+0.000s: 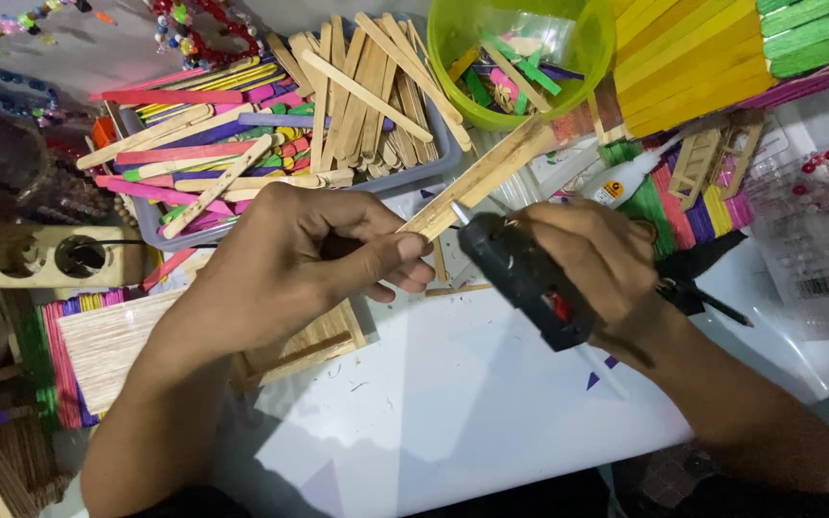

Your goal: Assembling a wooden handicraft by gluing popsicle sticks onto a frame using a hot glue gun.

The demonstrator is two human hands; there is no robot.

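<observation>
Close head view, straight down

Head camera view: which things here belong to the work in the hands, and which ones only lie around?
In use:
- left hand, grip on plain wooden sticks
- right hand, grip on black glue gun

Lying about:
- grey tray of plain and coloured sticks
- green bowl of stick pieces
- white glue bottle
- bead strings
- small wooden frame

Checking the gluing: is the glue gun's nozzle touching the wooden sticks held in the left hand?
Touching. The head view shows the glue gun nozzle tip meeting the edge of the wooden sticks, no gap visible.
</observation>
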